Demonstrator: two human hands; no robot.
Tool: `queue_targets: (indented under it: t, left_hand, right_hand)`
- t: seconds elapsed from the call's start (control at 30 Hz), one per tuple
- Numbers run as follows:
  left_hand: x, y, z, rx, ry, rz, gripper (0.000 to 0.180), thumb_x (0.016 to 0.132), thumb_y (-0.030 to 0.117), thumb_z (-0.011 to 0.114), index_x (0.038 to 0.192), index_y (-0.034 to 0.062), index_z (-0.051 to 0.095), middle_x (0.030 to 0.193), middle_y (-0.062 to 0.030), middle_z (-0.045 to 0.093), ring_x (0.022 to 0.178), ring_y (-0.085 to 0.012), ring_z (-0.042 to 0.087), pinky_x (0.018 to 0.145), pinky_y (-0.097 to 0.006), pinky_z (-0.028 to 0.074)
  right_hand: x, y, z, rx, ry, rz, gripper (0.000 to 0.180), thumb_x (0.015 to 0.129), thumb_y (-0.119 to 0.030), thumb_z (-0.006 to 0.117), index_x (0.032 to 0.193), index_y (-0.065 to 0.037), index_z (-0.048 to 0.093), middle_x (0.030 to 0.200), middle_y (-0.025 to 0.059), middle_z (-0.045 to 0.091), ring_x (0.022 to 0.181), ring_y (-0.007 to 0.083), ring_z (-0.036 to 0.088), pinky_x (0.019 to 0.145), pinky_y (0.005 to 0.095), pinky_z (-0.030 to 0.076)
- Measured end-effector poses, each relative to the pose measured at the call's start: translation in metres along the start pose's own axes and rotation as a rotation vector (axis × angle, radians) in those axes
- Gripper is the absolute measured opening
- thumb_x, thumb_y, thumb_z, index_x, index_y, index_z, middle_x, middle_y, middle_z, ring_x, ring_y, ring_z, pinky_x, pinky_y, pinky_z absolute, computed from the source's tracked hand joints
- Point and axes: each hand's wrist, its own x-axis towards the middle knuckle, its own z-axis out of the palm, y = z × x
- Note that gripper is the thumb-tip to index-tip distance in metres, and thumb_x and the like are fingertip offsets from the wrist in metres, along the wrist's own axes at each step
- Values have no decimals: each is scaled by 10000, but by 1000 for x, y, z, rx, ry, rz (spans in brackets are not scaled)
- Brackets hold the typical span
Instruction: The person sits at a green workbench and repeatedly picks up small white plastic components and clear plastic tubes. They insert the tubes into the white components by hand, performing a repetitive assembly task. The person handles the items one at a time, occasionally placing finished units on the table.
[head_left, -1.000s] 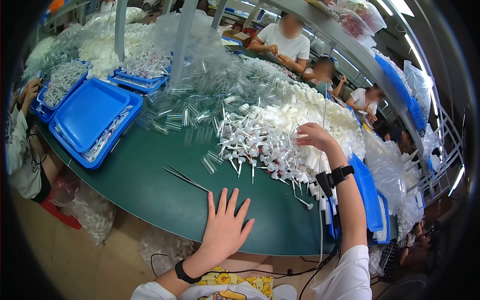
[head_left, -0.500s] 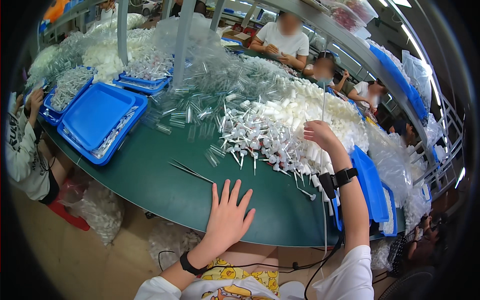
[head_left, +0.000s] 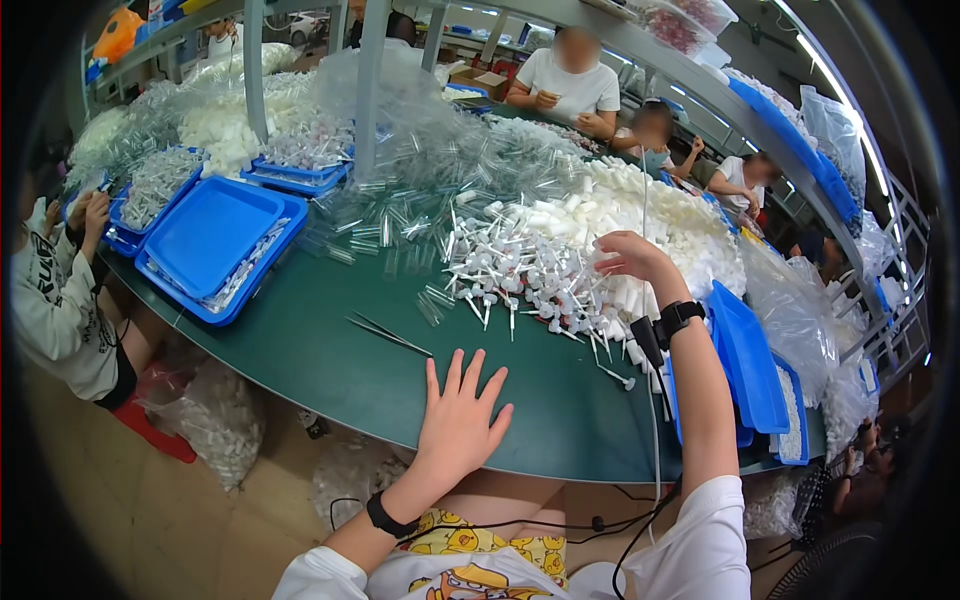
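Left grip [head_left: 462, 420] first: that hand lies flat on the green tabletop [head_left: 330, 360], fingers spread, palm down, holding nothing. Just up and to its left rest a few thin dark straws [head_left: 390, 335], apart from the fingers. Further left a blue tray [head_left: 215, 240] sits near the tabletop's rim, a thin row of clear parts along its inner wall. Moving right, the right grip [head_left: 625, 255] is reaching into the heap of white pump heads [head_left: 530, 270], fingers curled down among them (whether they have closed on one I cannot tell, the pieces hide the fingertips). To pick cleanly, it looks best to pinch a single piece at the cap and lift it straight out so the stems don't snag neighbours. Each pump head is white, a stubby cap with a slim stem, tangled every which way, piled mid-tabletop beside clear tubes [head_left: 400, 215]
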Motion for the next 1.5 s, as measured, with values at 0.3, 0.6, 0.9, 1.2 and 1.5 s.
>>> queue_targets:
  t: [0.3,0.6,0.9,1.2,1.5]
  left_hand:
    - [0,0,-2,13,-14,-19,440,845,328,505,1220,98,479,1307,-193,381,1251,-376,294,1038,-580,134]
    - [0,-1,0,5,-23,-12,467,845,335,505,1234,80,458,1309,-187,372,1260,-374,278,1049,-566,112]
    - [-6,17,-39,-951,74,-37,563,769,67,627,1282,40,395,1296,-180,380,1125,-286,478,936,-375,399]
    - [-38,54,-36,-976,111,51,397,711,2,670,1094,42,574,1083,-119,561,944,-258,582,799,-312,483]
    - [-60,76,-33,-1756,-208,-442,342,831,15,606,1162,14,519,1064,-73,556,943,-114,559,766,-246,478]
  right_hand:
    - [-9,11,1,12,61,-99,370,828,-207,574,1113,11,484,1084,104,522,847,250,584,700,338,505]
    - [-67,-7,17,313,86,-324,328,868,-219,532,1077,33,519,1130,122,533,994,305,580,820,347,478]
    - [-245,5,111,674,-414,-279,293,922,-191,460,1098,38,511,1190,171,526,1014,295,571,833,369,468]
    - [-288,68,128,752,-518,-214,265,942,-102,402,1151,50,463,1150,177,531,1046,240,547,916,374,438]
    - [-314,97,114,225,-293,-443,296,862,15,500,1152,56,454,1076,134,540,1019,189,536,907,311,417]
